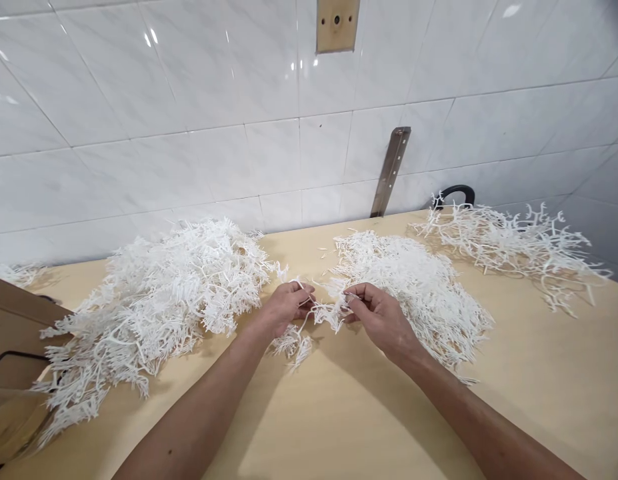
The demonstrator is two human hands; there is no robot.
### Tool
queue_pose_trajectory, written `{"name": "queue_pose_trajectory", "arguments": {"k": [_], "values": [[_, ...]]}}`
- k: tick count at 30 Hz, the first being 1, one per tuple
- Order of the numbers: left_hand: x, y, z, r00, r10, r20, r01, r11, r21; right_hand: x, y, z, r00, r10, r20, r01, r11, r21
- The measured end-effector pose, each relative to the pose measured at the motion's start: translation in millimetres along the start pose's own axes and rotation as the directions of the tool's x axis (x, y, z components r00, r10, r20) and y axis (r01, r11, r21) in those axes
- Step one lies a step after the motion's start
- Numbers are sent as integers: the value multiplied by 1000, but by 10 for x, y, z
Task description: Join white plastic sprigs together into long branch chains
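Observation:
Between my hands hangs a white branched sprig (329,313), thin and plastic-looking, with bushy tips. My left hand (287,308) is closed on its stem, and more tufts dangle below the fingers. My right hand (376,315) pinches the tufted end with thumb and forefinger; the exact grip point is partly hidden. To the left lies a large heap of bushy white sprigs (179,287). Just beyond my right hand spreads a flatter pile of small loose white pieces (409,280). Farther right is a tangle of barer white branched stems (513,243).
The pale wooden table (319,420) meets a white tiled wall (213,160). A metal strip (390,173) leans on the wall, with a black curved handle (459,192) to its right. A brown box-like object (13,320) stands at the left edge. A wall plate (337,25) is above.

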State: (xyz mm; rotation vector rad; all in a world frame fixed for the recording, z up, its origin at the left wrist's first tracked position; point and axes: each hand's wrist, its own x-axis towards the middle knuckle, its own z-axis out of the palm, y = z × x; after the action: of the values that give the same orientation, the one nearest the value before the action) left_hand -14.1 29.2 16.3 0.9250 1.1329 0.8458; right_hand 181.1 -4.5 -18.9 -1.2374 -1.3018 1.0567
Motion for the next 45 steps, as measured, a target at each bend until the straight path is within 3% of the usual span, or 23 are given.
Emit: {"name": "queue_pose_trajectory", "arguments": {"k": [3, 7, 9, 13, 17, 24, 26, 29, 32, 38, 45], "values": [[-19, 31, -22, 999, -20, 45, 14, 991, 136, 22, -2, -36, 997, -29, -67, 27, 999, -36], [-41, -11, -4, 997, 57, 42, -69, 919, 389, 19, 0, -19, 996, -52, -78, 46, 996, -70], [-58, -43, 18, 985, 175, -12, -142, 836, 531, 7, -3, 10, 995, -62, -73, 57, 995, -80], [-111, -70, 63, 891, 441, -109, -231, 646, 728, -25, -36, 54, 996, -57, -65, 51, 995, -90], [-171, -13, 40, 870, 484, -95, -250, 598, 761, -37, -47, 59, 997, -59, -57, 54, 994, -94], [-302, 208, -62, 911, 411, 43, -244, 450, 859, -1, 28, 49, 993, -108, -43, 98, 977, -188], [-367, 252, -6, 903, 416, 109, -329, 504, 798, -7, 9, 61, 994, -107, -35, 100, 983, -155], [-442, 247, 133, 884, 456, 103, -410, 651, 639, -28, -45, 82, 995, -100, -17, 99, 992, -74], [-455, 173, 246, 867, 491, 84, -443, 684, 579, -37, -72, 89, 996, -94, -2, 94, 996, -6], [-388, 48, 285, 896, 440, 64, -309, 513, 801, -10, -25, 80, 996, -79, 43, 77, 996, 51], [-299, -112, 288, 885, 450, 124, -328, 411, 850, -6, 25, 79, 994, -23, 109, 21, 1000, 18]]}}
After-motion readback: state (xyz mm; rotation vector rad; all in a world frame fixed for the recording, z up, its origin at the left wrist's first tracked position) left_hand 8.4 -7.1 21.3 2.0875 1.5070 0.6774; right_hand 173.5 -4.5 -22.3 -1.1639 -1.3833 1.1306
